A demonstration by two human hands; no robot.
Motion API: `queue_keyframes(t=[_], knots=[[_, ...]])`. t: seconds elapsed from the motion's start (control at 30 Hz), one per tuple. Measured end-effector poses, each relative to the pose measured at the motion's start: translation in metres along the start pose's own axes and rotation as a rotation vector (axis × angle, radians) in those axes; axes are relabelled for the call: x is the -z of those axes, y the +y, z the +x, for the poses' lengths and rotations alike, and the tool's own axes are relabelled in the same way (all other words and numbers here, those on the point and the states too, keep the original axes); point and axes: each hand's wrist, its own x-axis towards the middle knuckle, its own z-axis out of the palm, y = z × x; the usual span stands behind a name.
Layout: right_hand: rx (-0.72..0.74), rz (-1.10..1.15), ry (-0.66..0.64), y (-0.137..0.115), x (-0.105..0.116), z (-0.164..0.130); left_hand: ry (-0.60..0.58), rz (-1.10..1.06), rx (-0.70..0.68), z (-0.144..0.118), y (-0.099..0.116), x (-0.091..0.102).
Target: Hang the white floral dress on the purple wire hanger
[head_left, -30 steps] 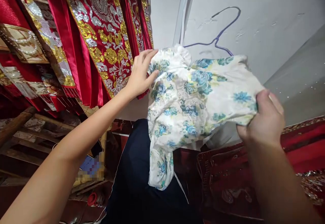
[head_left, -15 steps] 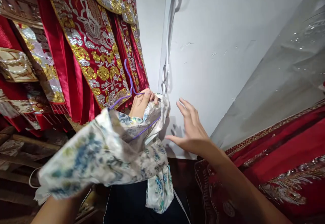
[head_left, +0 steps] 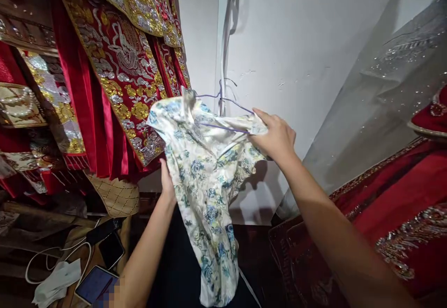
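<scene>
A white garment with a blue floral print (head_left: 206, 182) hangs in front of me on a thin purple wire hanger (head_left: 223, 112). My right hand (head_left: 275, 136) grips the garment's right shoulder together with the hanger's end. My left hand (head_left: 167, 182) is mostly hidden behind the cloth on its left side, holding the fabric there. The garment's lower part drapes down toward the bottom of the view.
Red garments with gold and silver embroidery (head_left: 118, 70) hang at the left. Red embroidered cloth (head_left: 384, 215) lies at the right under a grey sheer fabric (head_left: 384, 112). A white wall (head_left: 286, 43) is behind. Phones (head_left: 104, 247), a cable and a tissue lie at the lower left.
The garment, bunched over my left arm half a second ago, now hangs spread on the hanger. My right hand went from open in the air to gripping its right shoulder; my left hand dropped lower.
</scene>
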Motion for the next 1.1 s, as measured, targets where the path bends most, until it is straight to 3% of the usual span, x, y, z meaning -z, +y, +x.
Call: queue_keyframes(t=[0.07,0.17,0.33,0.43,0.53,0.63,0.73,0.83,1.0,1.1], knots=[[0.005,-0.007,0.009,0.009,0.003,-0.02,0.077,0.006,0.091,-0.019,-0.018,0.012],[0.086,0.085,-0.051,0.008,-0.008,-0.051,0.103,0.117,0.218,-0.05,-0.051,0.015],[0.061,0.78,-0.246,-0.035,-0.048,-0.074,0.257,0.037,0.312,-0.083,-0.098,0.005],[-0.087,1.278,-0.265,-0.065,-0.053,-0.09,0.298,0.028,0.381,-0.093,-0.104,0.007],[-0.337,1.567,-0.185,-0.081,-0.045,-0.132,0.143,0.064,0.319,-0.101,-0.091,0.009],[-0.654,1.362,-0.086,-0.081,-0.045,-0.189,0.069,0.108,0.308,-0.107,-0.074,0.006],[-0.724,1.245,-0.359,-0.079,-0.054,-0.227,0.072,0.126,0.339,-0.109,-0.067,0.002],[-0.625,1.272,-0.569,-0.079,-0.059,-0.235,0.113,0.122,0.329,-0.107,-0.072,0.003],[-0.715,1.208,-0.556,-0.079,-0.06,-0.235,0.284,0.091,0.251,-0.108,-0.081,0.01],[-0.757,1.219,-0.57,-0.078,-0.066,-0.24,0.203,0.018,0.339,-0.11,-0.079,0.011]])
